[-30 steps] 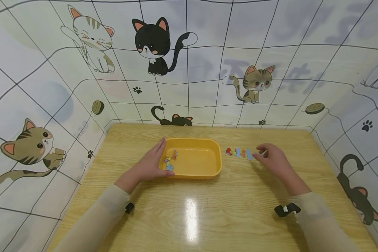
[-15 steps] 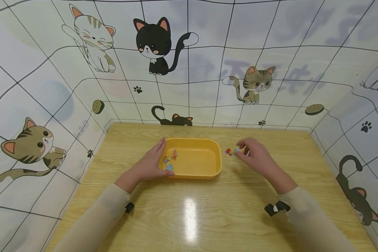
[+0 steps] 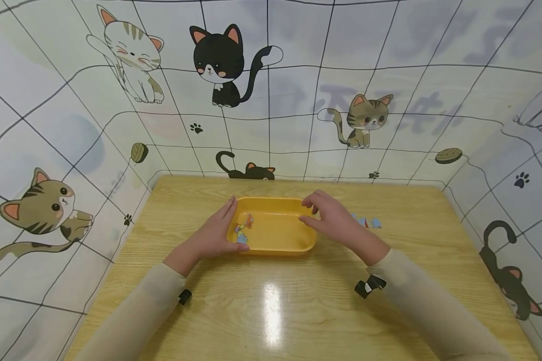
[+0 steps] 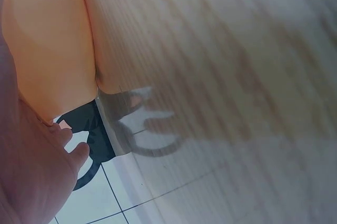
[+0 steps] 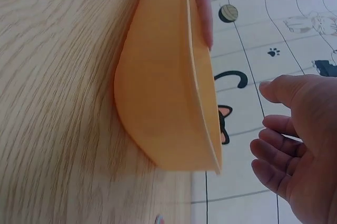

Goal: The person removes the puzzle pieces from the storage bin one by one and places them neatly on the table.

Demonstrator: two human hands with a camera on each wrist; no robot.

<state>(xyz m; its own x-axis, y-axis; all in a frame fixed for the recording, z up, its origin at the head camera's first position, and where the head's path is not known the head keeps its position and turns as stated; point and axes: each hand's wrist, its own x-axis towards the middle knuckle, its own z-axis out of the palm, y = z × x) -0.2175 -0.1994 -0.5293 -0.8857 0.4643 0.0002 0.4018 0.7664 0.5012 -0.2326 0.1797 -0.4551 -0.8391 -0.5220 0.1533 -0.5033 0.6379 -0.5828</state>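
A yellow plastic tray [image 3: 275, 251] sits on the table. My left hand [image 3: 212, 230] holds its left end, thumb over the near rim and fingers along the far left corner. In the left wrist view that hand [image 4: 37, 166] lies beside the tray's wall [image 4: 52, 34]. Several small flat coloured pieces [image 3: 241, 237] lie at the tray's left end. Over the right rim hovers my right hand [image 3: 336, 220]. The right wrist view shows this hand [image 5: 303, 140] loosely bent, thumb apart from the fingers, nothing visible between them. More small pieces [image 3: 376, 223] lie right of the tray, partly hidden behind the right hand.
The light wooden table [image 3: 325, 301] has a bright reflection near its front. A cat-printed sheet [image 3: 289, 100] rises behind it and at both sides. A dark strap [image 3: 370, 286] is on the right sleeve, another strap [image 3: 185, 297] on the left.
My right hand has moved left from the right end of the row of pieces to above the tray's right rim, uncovering pieces on the right. The left hand and tray have stayed put.
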